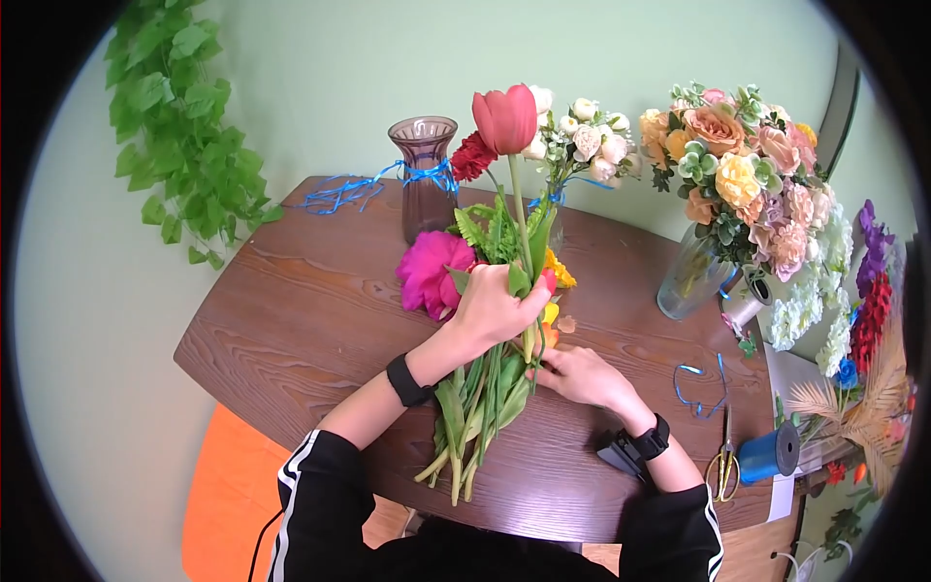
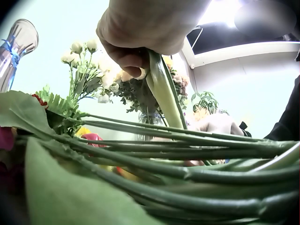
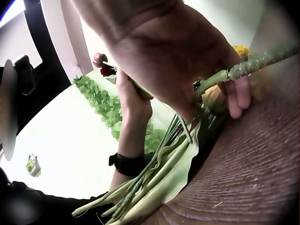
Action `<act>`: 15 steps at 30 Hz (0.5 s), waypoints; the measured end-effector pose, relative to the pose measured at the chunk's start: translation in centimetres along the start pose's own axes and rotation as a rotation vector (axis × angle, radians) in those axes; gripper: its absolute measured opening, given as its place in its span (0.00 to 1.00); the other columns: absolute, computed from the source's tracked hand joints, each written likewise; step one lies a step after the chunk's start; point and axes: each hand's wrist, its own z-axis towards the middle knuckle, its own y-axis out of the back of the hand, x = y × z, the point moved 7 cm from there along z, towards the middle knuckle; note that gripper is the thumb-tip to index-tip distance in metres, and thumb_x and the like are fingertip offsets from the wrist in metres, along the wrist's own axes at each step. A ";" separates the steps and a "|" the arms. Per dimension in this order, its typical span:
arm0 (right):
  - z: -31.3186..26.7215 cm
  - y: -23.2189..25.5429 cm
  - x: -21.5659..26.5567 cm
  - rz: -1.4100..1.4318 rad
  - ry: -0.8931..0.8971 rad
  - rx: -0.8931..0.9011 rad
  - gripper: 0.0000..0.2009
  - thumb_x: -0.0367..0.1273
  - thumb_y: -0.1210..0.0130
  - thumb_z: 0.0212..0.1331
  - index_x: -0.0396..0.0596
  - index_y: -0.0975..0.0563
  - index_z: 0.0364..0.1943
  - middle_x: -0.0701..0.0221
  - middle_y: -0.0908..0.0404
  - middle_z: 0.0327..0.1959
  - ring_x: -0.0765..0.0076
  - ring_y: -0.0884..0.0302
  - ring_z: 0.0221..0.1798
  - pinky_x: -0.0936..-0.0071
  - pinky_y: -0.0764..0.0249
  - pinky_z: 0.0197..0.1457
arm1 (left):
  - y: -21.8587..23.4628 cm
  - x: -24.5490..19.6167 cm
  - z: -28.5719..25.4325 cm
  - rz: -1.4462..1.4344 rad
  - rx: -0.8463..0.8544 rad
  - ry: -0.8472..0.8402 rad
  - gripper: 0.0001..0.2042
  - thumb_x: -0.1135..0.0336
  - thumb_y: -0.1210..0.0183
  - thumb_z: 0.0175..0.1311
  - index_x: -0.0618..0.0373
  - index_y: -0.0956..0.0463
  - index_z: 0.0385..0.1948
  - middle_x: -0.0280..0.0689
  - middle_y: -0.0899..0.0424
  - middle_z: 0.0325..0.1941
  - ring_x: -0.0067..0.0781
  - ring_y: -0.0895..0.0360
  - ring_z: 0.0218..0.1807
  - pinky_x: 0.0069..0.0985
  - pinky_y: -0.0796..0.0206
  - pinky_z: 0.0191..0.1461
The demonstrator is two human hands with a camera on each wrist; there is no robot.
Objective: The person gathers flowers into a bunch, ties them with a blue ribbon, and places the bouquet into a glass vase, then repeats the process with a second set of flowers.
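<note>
The left hand (image 1: 497, 308) pinches the red tulip (image 1: 505, 120) by its stem, bloom right of the purple glass vase (image 1: 419, 209). Best grip lightly (stems likely bruise), aligning it with the stem bundle (image 1: 477, 412) before the vase; whether the right hand's (image 1: 587, 378) fingers pinch, I cannot tell.

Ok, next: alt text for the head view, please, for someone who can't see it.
A person's left hand holds a red tulip upright among other flowers, the right hand at their stems, over a brown table. Behind stands a vase tied with blue ribbon; scissors and a blue spool lie on the right.
</note>
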 end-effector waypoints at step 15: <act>-0.9 4.6 -0.5 0.320 -0.041 -0.468 0.08 0.35 0.53 0.54 0.45 0.33 0.30 0.60 0.30 0.17 0.60 0.28 0.25 0.67 0.35 0.29 | 2.9 -2.6 0.4 0.037 -0.100 -0.135 0.05 0.70 0.49 0.45 0.60 0.31 0.15 0.41 0.30 0.10 0.43 0.29 0.16 0.31 0.40 0.18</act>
